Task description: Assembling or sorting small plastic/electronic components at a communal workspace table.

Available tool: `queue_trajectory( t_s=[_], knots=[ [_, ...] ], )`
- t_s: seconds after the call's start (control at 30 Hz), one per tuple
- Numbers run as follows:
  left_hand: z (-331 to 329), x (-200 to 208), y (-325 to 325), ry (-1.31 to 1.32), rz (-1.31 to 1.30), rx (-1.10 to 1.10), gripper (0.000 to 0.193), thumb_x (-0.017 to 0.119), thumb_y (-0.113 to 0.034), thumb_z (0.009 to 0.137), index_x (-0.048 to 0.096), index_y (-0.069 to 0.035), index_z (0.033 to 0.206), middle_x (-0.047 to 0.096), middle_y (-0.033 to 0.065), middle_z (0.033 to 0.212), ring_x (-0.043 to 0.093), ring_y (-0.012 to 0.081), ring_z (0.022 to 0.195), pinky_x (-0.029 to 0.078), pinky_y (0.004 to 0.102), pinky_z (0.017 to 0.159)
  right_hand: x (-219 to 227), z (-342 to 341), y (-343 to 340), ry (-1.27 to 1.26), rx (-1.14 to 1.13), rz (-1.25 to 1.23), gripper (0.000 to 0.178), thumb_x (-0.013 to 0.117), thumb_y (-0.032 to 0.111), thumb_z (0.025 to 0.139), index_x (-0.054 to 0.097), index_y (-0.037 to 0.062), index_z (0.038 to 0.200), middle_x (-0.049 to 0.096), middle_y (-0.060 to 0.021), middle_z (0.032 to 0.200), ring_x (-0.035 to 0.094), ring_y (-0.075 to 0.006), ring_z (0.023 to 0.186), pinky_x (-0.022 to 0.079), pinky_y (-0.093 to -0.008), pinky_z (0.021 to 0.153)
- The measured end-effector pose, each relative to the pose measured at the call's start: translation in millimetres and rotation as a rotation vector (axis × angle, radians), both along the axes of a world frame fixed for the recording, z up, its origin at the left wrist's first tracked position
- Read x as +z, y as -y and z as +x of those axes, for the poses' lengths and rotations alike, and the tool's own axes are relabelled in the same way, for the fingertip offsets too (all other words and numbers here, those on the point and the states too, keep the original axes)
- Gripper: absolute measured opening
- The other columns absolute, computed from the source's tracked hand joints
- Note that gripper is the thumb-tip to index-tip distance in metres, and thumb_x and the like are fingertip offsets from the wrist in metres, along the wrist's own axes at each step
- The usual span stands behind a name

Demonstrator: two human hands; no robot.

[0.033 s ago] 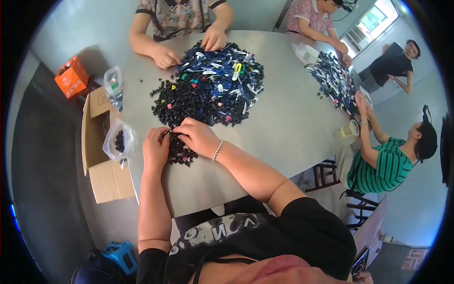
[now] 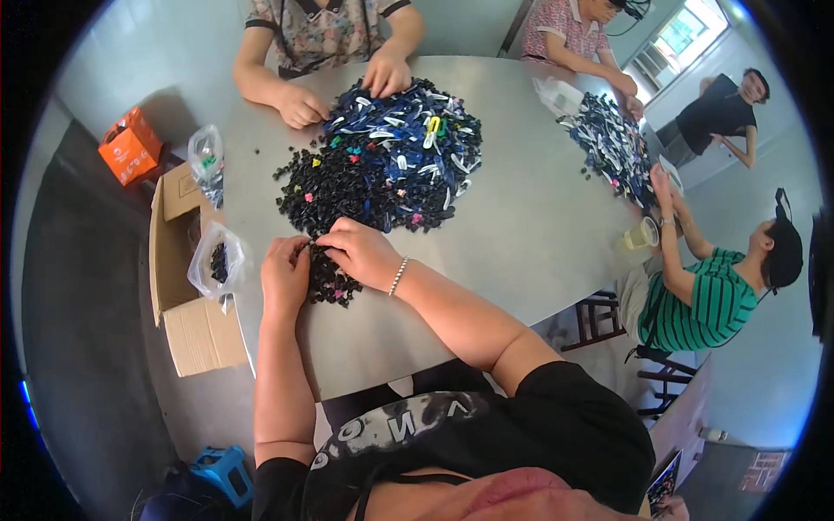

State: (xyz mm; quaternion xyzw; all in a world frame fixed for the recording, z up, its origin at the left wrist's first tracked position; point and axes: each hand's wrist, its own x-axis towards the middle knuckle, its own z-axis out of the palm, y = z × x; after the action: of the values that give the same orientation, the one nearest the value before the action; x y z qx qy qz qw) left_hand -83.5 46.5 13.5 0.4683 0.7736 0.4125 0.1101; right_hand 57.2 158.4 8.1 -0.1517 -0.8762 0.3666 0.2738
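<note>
My left hand [image 2: 286, 271] and my right hand [image 2: 360, 249] meet at the near left of a steel table, fingertips pinched close together. Whatever lies between them is too small to make out. Just below my fingers spreads a small heap of black mini hair clips [image 2: 334, 285] with a few pink ones among them. Beyond my hands lies a larger pile of black mini clips [image 2: 308, 187], dotted with yellow, pink and red. It runs into a mound of blue and white snap hair clips [image 2: 417, 143]. Both my forearms reach in from the lower edge.
Across the table [image 2: 508, 174], a co-worker's hands [image 2: 387, 74] touch the mound. Other people sit at a second clip pile [image 2: 608, 143] on the right, near a plastic cup [image 2: 641, 234]. A cardboard box [image 2: 204, 334] with plastic bags [image 2: 217, 260] stands left of the table.
</note>
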Motion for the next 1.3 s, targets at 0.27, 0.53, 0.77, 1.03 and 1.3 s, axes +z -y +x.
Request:
queue_trajectory(
  t_s=[0.27,0.53,0.77,1.03,1.3],
  knots=[
    [-1.1,-4.8,-3.2,0.103,0.086,0.033,0.019,0.06,-0.004,0.085,0.065,-0.002,0.103,0.058,0.0044,0.085,0.054,0.0119,0.071,0.046,0.0254,0.067,3.3,-3.0,-2.4,-0.084,-0.032,-0.139,0.016,0.065,0.008,0.082,0.068,0.0029,0.096,0.059,-0.0116,0.094,0.063,-0.0281,0.079,0.052,-0.036,0.072],
    [0.7,0.2,-2.0,0.158,0.072,0.045,0.016,0.062,-0.005,0.085,0.065,-0.001,0.101,0.056,0.0023,0.084,0.051,0.0087,0.07,0.043,0.0228,0.064,-1.2,-2.2,-6.7,-0.042,-0.052,-0.042,0.012,0.069,0.012,0.082,0.066,0.0029,0.088,0.058,-0.0098,0.086,0.06,-0.026,0.078,0.049,-0.0345,0.07],
    [4.8,7.3,-0.2,0.226,0.131,0.063,0.014,0.065,-0.008,0.086,0.066,-0.001,0.098,0.06,0.0044,0.084,0.056,0.0109,0.068,0.046,0.0241,0.064,8.0,-3.3,-2.5,-0.089,-0.046,-0.147,0.01,0.069,0.012,0.081,0.063,0.0036,0.082,0.058,-0.011,0.083,0.06,-0.0284,0.073,0.049,-0.0358,0.067],
    [16.3,18.2,-0.1,0.733,0.157,-0.039,0.019,0.06,-0.009,0.092,0.064,0.0,0.107,0.064,0.0011,0.088,0.056,0.0062,0.071,0.048,0.0198,0.065,7.6,-4.8,3.1,-0.213,-0.018,-0.241,0.008,0.067,0.005,0.084,0.063,0.0016,0.089,0.06,-0.0066,0.087,0.061,-0.0154,0.072,0.048,-0.0272,0.063],
    [12.4,12.9,2.9,0.84,0.183,-0.051,0.019,0.057,-0.008,0.093,0.064,0.0,0.108,0.063,0.0011,0.084,0.056,0.0064,0.07,0.047,0.0195,0.065,9.9,-6.2,6.6,-0.263,-0.031,-0.3,0.008,0.069,0.003,0.079,0.063,0.0014,0.084,0.062,-0.011,0.083,0.062,-0.0251,0.078,0.049,-0.0332,0.071]
  ],
)
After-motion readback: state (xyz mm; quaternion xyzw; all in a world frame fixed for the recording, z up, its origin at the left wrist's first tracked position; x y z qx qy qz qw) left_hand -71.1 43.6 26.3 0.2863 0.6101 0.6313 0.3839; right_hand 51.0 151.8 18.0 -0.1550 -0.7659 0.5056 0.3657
